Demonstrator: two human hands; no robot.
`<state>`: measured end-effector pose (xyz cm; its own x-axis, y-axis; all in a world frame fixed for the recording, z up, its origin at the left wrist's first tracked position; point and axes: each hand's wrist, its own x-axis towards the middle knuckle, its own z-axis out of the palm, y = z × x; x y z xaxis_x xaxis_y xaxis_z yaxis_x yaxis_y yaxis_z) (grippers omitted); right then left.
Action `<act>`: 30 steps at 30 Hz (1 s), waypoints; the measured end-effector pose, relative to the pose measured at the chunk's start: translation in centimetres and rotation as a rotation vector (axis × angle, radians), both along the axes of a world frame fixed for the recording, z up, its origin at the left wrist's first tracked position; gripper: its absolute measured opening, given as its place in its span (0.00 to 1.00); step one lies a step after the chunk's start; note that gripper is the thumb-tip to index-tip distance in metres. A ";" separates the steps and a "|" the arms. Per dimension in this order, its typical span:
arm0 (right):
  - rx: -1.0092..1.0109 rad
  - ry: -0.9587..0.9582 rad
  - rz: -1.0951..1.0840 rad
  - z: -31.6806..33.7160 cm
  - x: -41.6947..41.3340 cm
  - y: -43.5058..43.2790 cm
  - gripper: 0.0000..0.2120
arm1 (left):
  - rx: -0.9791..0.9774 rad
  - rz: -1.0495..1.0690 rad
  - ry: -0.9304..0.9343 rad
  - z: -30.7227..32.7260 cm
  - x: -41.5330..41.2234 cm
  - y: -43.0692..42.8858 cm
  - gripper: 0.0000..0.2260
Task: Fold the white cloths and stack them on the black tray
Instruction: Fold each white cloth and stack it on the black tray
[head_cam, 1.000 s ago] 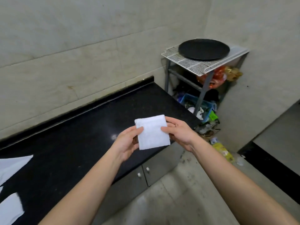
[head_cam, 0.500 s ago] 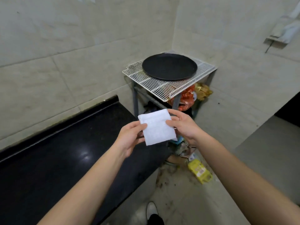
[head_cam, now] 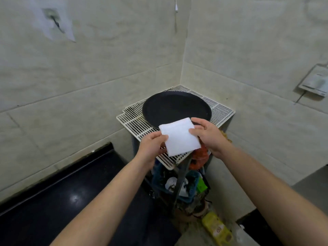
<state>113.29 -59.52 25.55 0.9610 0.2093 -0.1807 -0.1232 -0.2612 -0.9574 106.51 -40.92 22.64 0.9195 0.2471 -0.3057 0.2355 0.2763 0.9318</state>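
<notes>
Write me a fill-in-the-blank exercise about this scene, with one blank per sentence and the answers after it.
1. The left hand and right hand pinch a folded ____ cloth.
2. The round black tray sits on the white wire rack in the room's ____.
3. Cloths already lying on the tray number ____.
4. In the picture, the glossy black countertop lies on the rack's ____ side.

Answers: white; corner; zero; left.
</notes>
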 end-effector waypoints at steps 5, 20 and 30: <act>-0.045 0.044 0.076 -1.4 5.9 1.2 0.20 | 0.036 0.101 0.044 -1.1 4.6 0.6 0.10; -0.077 0.036 0.377 -4.9 25.6 8.8 0.23 | 0.367 0.507 0.267 -4.0 20.4 4.9 0.21; -0.411 -0.281 0.555 -7.7 28.3 8.8 0.20 | 0.702 0.427 0.385 -4.3 20.8 3.3 0.21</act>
